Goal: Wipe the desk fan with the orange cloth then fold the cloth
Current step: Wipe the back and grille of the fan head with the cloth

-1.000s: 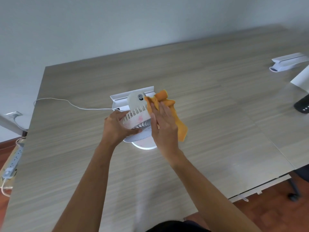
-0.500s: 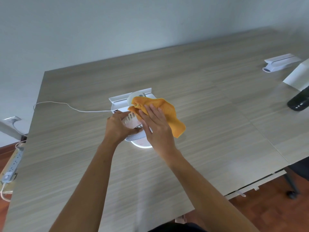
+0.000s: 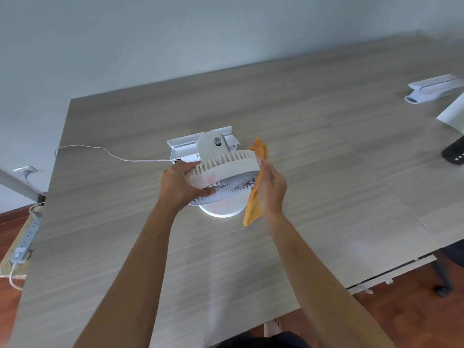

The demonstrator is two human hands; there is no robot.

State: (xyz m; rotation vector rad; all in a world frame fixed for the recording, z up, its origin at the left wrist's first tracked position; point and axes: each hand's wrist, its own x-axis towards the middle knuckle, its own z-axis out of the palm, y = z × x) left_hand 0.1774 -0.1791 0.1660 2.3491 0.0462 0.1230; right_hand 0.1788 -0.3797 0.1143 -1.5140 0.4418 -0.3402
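Note:
A white desk fan [image 3: 226, 167] stands on its round base [image 3: 222, 210] in the middle of the wooden desk [image 3: 313, 151], its head tilted face down towards me. My left hand [image 3: 179, 187] grips the left rim of the fan's grille. My right hand [image 3: 272, 188] presses the orange cloth [image 3: 253, 204] flat against the right side of the fan head. The cloth hangs in a long strip, one end sticking up past my fingers and the other dangling below my wrist.
A white cable [image 3: 105, 151] runs from the fan to the desk's left edge. A white tray-like bracket [image 3: 190, 145] lies just behind the fan. Another white bracket [image 3: 431, 91] and a black object [image 3: 454, 153] sit far right. A power strip [image 3: 26, 238] lies on the floor left.
My right hand slid the cloth off the top of the fan head and round to its right side. The fan's back and motor housing now show. My left hand kept its hold.

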